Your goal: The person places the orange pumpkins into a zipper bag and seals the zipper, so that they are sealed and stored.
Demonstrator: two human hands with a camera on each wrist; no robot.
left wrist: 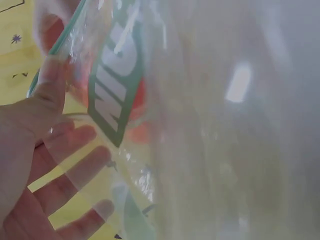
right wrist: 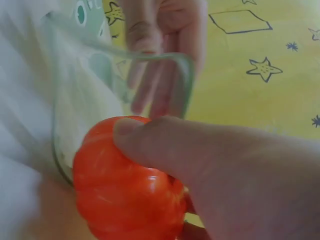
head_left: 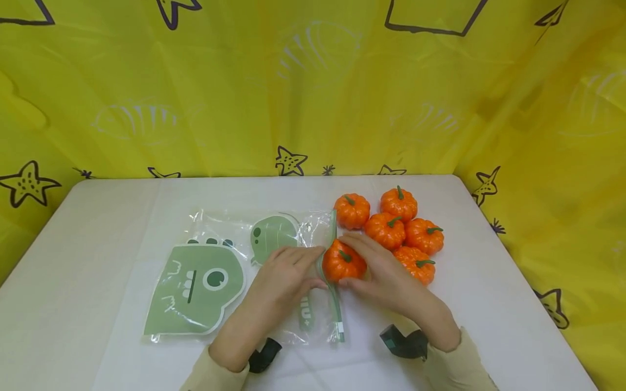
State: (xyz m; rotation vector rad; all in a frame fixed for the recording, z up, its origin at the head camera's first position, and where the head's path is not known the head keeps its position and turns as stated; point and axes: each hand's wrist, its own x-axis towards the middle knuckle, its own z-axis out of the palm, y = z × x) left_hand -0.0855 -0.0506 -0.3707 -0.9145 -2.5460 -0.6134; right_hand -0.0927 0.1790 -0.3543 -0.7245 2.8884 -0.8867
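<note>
My right hand (head_left: 379,266) grips a small orange toy pumpkin (head_left: 344,262) with a green stem, thumb on one side and fingers on the other. That pumpkin sits right at the mouth of a clear zip bag (head_left: 235,221) printed with green dinosaur shapes. The bag lies on the table, its green-edged opening facing right. My left hand (head_left: 288,269) holds the bag by that edge, with the thumb (left wrist: 51,82) on one side of the plastic and the fingers seen through it. In the right wrist view the green rim (right wrist: 187,82) stands spread apart just beyond the pumpkin (right wrist: 127,185).
Several more orange pumpkins (head_left: 385,231) cluster on the white table (head_left: 469,336) to the right of the bag. A yellow curtain (head_left: 220,81) with drawn stars and fish hangs behind the table and along its sides. Dark wrist-camera mounts (head_left: 405,343) show beneath the forearms.
</note>
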